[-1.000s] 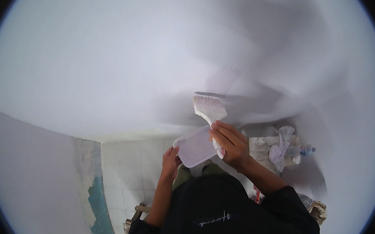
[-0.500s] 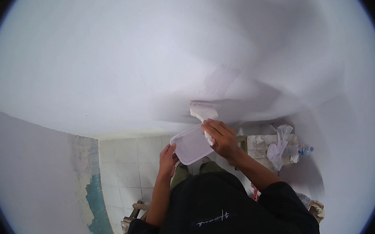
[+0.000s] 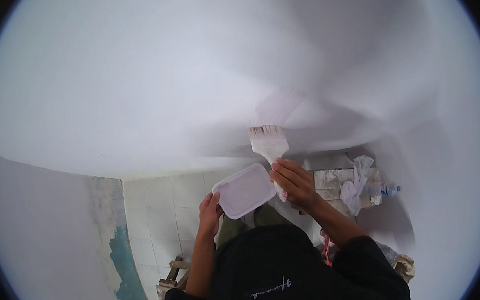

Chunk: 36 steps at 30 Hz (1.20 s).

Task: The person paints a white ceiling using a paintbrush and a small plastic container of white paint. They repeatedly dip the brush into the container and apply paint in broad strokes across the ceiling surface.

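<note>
My left hand (image 3: 209,213) is closed on the left end of a shallow white plastic tray (image 3: 244,190) with a pale lilac coating inside. My right hand (image 3: 294,184) grips the handle of a wide white paintbrush (image 3: 269,144), just right of the tray. The brush's paint-stained bristles are at the white wall (image 3: 150,78) in front of me, just below a pale lilac smear (image 3: 276,105). Whether they touch the wall is hard to tell. My legs (image 3: 232,227) show below the tray.
A side wall at left has peeling teal patches (image 3: 122,261) above pale floor tiles (image 3: 163,207). A wooden frame (image 3: 176,270) lies at lower left. At right, a worn ledge (image 3: 326,184) holds a crumpled plastic bag (image 3: 357,183) and a plastic bottle (image 3: 389,189). Red and brown items lie behind my right arm.
The tray has shifted slightly left and tilted a little. My right hand and the brush moved down-left, then back right. The lilac smear looks a little larger toward the bristles.
</note>
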Available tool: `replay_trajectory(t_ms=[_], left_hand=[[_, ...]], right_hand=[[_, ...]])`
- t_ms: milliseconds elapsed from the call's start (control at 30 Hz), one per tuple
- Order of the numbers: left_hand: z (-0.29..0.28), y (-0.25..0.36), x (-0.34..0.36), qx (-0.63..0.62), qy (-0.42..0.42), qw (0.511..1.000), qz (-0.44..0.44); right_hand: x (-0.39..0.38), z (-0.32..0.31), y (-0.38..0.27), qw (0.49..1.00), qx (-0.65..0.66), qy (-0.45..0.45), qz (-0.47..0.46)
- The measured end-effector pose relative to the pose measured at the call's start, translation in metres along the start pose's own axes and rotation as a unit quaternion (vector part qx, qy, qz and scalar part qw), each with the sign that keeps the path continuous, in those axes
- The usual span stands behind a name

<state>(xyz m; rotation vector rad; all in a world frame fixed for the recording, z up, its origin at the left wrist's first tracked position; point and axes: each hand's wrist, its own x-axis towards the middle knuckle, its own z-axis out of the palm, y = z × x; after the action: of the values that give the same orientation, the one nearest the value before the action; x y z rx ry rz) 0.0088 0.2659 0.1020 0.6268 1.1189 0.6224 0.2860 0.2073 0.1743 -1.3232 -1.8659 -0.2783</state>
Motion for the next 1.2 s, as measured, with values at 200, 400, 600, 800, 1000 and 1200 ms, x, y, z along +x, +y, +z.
replay_trajectory(t_ms=[200, 400, 600, 800, 1000, 1200], left_hand=[[-0.008, -0.021, -0.001, -0.036, 0.019, 0.999, -0.017], [-0.011, -0.036, 0.003, -0.021, 0.019, 0.999, -0.030], [-0.001, -0.040, 0.009, 0.008, 0.006, 1.000, -0.007], [-0.007, -0.055, 0.007, -0.018, 0.026, 0.999, -0.034], [-0.012, -0.078, 0.020, -0.024, 0.033, 0.998, -0.045], [-0.023, -0.087, 0.034, 0.007, 0.039, 0.998, -0.047]], right_hand=[[-0.020, 0.031, 0.009, 0.995, 0.058, -0.075, 0.044], [-0.004, 0.034, 0.011, 0.988, 0.066, -0.101, 0.098], [0.027, -0.018, -0.011, 0.999, 0.027, -0.034, 0.029], [0.007, -0.008, -0.010, 0.999, 0.011, 0.005, -0.053], [-0.055, 0.053, 0.015, 0.996, 0.042, -0.080, 0.022], [-0.041, 0.058, 0.016, 0.987, 0.086, -0.099, 0.095]])
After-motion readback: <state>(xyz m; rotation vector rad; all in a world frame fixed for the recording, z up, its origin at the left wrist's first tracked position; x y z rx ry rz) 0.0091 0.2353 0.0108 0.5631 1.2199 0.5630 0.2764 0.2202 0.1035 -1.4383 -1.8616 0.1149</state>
